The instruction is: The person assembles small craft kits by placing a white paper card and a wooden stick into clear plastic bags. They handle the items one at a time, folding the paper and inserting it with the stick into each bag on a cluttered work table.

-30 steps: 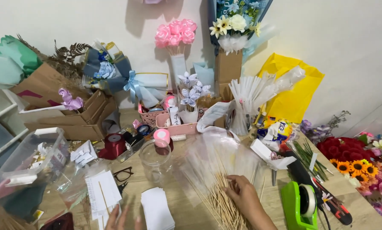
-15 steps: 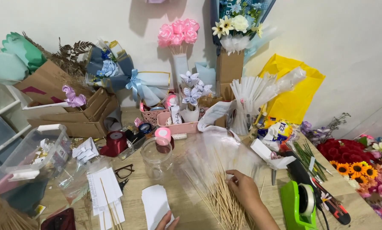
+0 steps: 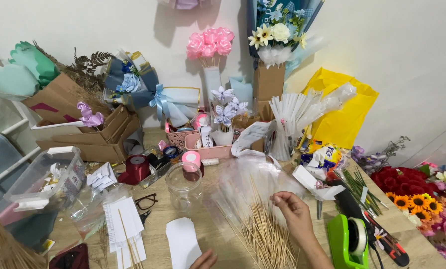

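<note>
At the far left we see a clear bin [image 3: 44, 177] with white scraps in it, and behind it cardboard boxes [image 3: 91, 132] with a lilac paper flower on top; none of this is being touched. Nearer us lie white paper slips [image 3: 123, 224] with a thin stick across them and a pair of glasses [image 3: 146, 201] just beside. A white card [image 3: 182, 241] lies flat on the table [image 3: 402, 219], and our left hand [image 3: 204, 259] shows only as fingertips at the bottom edge, just right of that card — we cannot tell whether it is holding anything. Behind stand an empty glass jar [image 3: 184, 185], a red ribbon spool [image 3: 136, 168] and a pink tape roll [image 3: 191, 159]. In the middle lies the bundle of wooden sticks [image 3: 263, 234], fanned out and half inside a clear plastic bag [image 3: 243, 184]; most of them are lying loose in the pile. Our right hand [image 3: 295, 214] rests over the bundle's right side with thumb and forefinger pinched narrow near the stick tops, seemingly on one stick or on the bag's film — the frame is too fine to say which. As we judge it, the work is at an early stage: a stick is being picked, nothing is yet wrapped or joined, and no flower is on a stick. Right of the hand sit a green tape dispenser [image 3: 349, 241], a cup of white tubes [image 3: 287, 124], and red roses with sunflowers [image 3: 412, 192], all untouched.
</note>
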